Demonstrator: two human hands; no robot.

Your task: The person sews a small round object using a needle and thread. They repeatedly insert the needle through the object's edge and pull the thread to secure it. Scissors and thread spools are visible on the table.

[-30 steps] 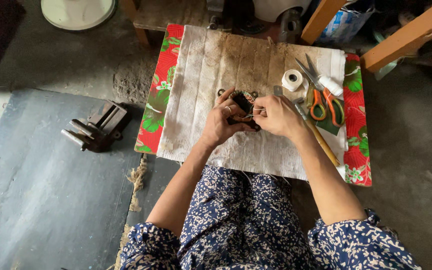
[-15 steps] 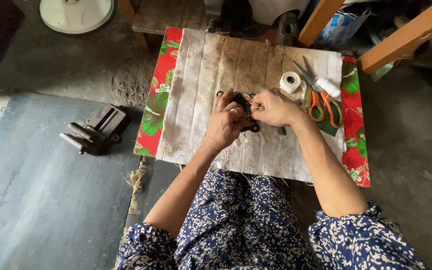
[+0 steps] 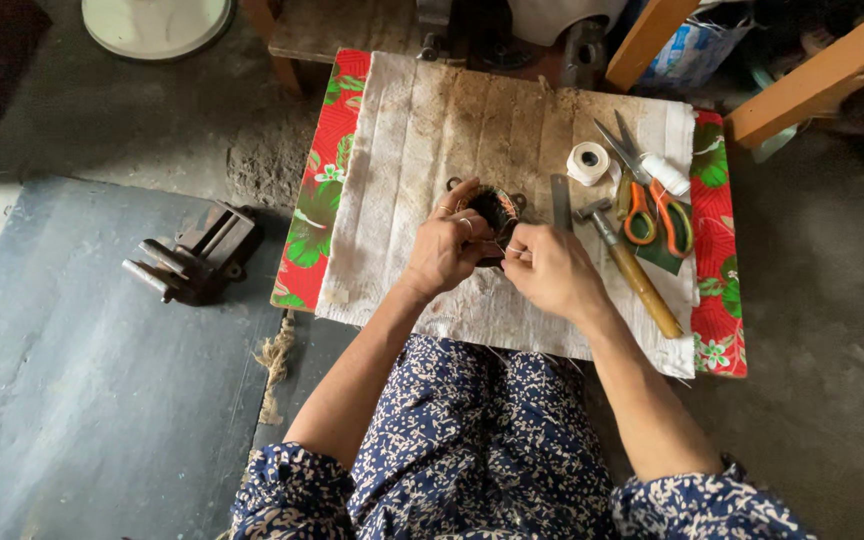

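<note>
- The small dark round piece [image 3: 497,208] sits mid-cloth on the stained white cloth [image 3: 407,150], held at your fingertips.
- Your left hand [image 3: 447,248] curls closed around its 8 o'clock side.
- Your right hand [image 3: 549,270] pinches something thin at its 5 o'clock edge.
- At 3 o'clock lie a hammer [image 3: 632,268], orange-handled scissors [image 3: 644,200] and a white tape roll [image 3: 588,162].
- At 9 o'clock, well apart on the floor, sits a vise [image 3: 192,255].

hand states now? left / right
Left hand: closed around the small dark round object.
Right hand: fingers pinched shut beside that object; what they pinch is too small to tell.
</note>
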